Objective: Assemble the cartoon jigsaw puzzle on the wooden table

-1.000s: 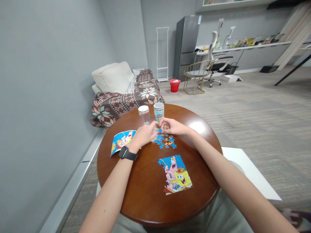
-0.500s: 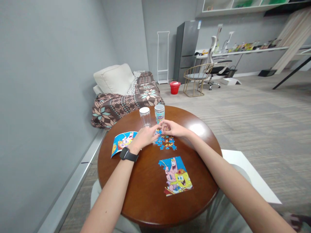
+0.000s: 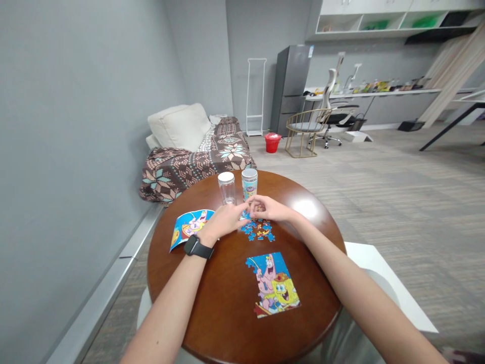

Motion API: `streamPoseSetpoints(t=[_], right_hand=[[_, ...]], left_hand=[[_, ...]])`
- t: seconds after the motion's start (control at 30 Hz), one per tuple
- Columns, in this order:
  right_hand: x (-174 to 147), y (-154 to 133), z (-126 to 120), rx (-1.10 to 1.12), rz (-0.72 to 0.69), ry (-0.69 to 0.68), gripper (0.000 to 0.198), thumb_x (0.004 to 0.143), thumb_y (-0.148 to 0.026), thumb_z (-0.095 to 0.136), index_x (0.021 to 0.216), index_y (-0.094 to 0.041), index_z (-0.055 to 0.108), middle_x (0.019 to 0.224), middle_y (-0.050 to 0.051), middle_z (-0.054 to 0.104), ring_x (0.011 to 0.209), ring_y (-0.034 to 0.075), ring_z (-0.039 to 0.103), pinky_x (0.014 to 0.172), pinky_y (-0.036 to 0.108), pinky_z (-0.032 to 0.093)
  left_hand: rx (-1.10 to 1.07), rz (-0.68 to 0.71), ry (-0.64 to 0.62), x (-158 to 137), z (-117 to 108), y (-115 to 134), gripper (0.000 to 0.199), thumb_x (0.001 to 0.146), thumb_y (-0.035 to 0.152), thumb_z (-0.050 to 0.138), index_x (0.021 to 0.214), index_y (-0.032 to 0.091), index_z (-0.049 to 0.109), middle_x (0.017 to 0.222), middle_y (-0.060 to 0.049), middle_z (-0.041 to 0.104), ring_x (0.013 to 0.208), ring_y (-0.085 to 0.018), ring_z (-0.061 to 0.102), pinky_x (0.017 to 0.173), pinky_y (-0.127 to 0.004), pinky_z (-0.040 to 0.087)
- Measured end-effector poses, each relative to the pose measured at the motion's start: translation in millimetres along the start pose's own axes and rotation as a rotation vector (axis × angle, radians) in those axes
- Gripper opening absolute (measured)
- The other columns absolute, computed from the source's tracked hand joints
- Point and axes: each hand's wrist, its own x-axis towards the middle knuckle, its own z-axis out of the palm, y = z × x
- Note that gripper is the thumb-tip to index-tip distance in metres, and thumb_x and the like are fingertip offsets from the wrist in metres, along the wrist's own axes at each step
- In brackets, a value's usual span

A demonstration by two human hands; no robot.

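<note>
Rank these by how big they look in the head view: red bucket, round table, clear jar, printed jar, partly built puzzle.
1. Round table
2. Partly built puzzle
3. Clear jar and printed jar: alike, partly hidden, so unranked
4. Red bucket, though farthest away

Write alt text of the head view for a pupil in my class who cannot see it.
The left hand and right hand are close together over loose pieces on a table. Nearer the viewer lies a partly joined puzzle; a picture sheet is at left, and a clear jar and a printed jar stand beyond the hands.
</note>
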Motion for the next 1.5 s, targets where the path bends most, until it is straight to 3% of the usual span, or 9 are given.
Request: streamPoseSetpoints(t=[0.27, 0.53, 0.77, 1.13, 1.33, 1.5], right_hand=[[0.2, -3.4, 2.0, 0.034, 0.026, -0.021, 0.032, 0.073, -0.029, 0.071, 0.098, -0.018, 0.055, 0.071, -0.004, 0.06, 0.065, 0.012, 0.057, 0.064, 0.026, 0.045], [-0.2, -5.2, 0.5, 0.044, 0.032, -0.015, 0.031, 0.072, -0.028, 0.072, 0.096, -0.016, 0.056, 0.069, -0.004, 0.06, 0.064, 0.012, 0.056, 0.065, 0.026, 0.044], [-1.8, -6.0, -0.8, 0.042, 0.028, -0.035, 0.03, 0.075, -0.028, 0.068, 0.099, -0.016, 0.056, 0.072, -0.002, 0.062, 0.066, 0.012, 0.058, 0.066, 0.026, 0.044], [-2.2, -8.2, -4.1, 0.019, 0.027, 0.005, 0.032, 0.078, -0.035, 0.067, 0.101, -0.015, 0.057, 0.068, -0.003, 0.061, 0.064, 0.012, 0.058, 0.066, 0.026, 0.046], [-1.2, -7.3, -2.8, 0.017, 0.033, -0.016, 0.03, 0.073, -0.03, 0.07, 0.097, -0.016, 0.057, 0.067, -0.003, 0.062, 0.063, 0.012, 0.057, 0.064, 0.025, 0.044], [-1.4, -8.7, -2.5, 0.015, 0.037, -0.025, 0.027, 0.075, -0.027, 0.067, 0.096, -0.015, 0.058, 0.065, -0.004, 0.061, 0.059, 0.011, 0.055, 0.061, 0.023, 0.042]], left_hand=[[-0.021, 0.008, -0.001, 0.7, 0.9, -2.0, 0.035, 0.083, 0.051, 0.062, 0.103, 0.022, 0.059, 0.076, -0.002, 0.067, 0.073, -0.021, 0.067, 0.062, -0.024, 0.044], [0.004, 0.028, 0.013, -0.6, -0.4, -3.7, 0.033, 0.089, 0.041, 0.056, 0.117, 0.023, 0.059, 0.077, -0.003, 0.069, 0.072, -0.021, 0.067, 0.064, -0.024, 0.044], [0.0, 0.046, 0.001, -0.4, 1.4, -4.9, 0.035, 0.091, 0.047, 0.049, 0.112, 0.024, 0.065, 0.078, -0.006, 0.07, 0.073, -0.021, 0.067, 0.064, -0.024, 0.044], [-0.004, 0.051, -0.009, -0.7, 2.1, -2.2, 0.035, 0.098, 0.039, 0.036, 0.116, 0.026, 0.063, 0.093, -0.008, 0.072, 0.082, -0.023, 0.069, 0.072, -0.028, 0.048], [0.005, 0.018, -0.024, -0.2, 1.5, -2.6, 0.034, 0.092, 0.042, 0.049, 0.118, 0.023, 0.059, 0.08, -0.005, 0.07, 0.075, -0.022, 0.068, 0.068, -0.026, 0.046], [0.002, 0.022, -0.04, 0.1, 0.5, -0.9, 0.033, 0.091, 0.046, 0.049, 0.11, 0.022, 0.061, 0.08, -0.006, 0.07, 0.076, -0.023, 0.068, 0.067, -0.026, 0.046]])
